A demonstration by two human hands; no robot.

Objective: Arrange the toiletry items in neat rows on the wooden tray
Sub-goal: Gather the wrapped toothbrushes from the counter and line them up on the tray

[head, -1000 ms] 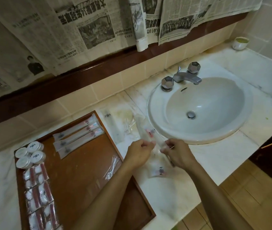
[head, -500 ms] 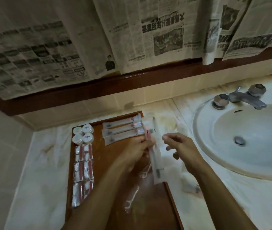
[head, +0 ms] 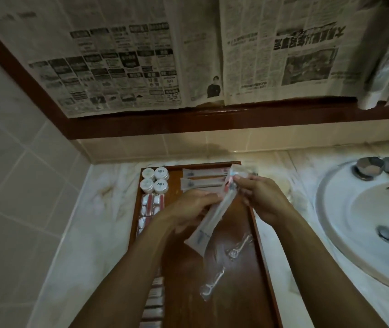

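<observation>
A long wooden tray [head: 233, 292] lies on the marble counter. Over its middle, both hands hold a long clear toothbrush packet [head: 209, 226] slanted. My left hand [head: 188, 209] grips its middle, and my right hand [head: 260, 197] pinches its top end. Wrapped toothbrush packets [head: 203, 178] lie in a row at the tray's far end. Several white round jars [head: 154, 179] sit in its far left corner. Red and white sachets [head: 152, 204] run down the left side. Two clear-wrapped floss picks [head: 238, 247] [head: 212, 282] lie loose on the tray.
A white sink [head: 364, 223] with a chrome faucet [head: 378, 165] lies to the right. The marble counter [head: 89, 228] borders the tray on the left. Newspaper [head: 141, 67] covers the mirror above a brown frame. A tiled wall stands at the left.
The view has swung left and closer to the tray. My hands have carried the packet from beside the sink to over the tray, and my right hand now pinches its top end.
</observation>
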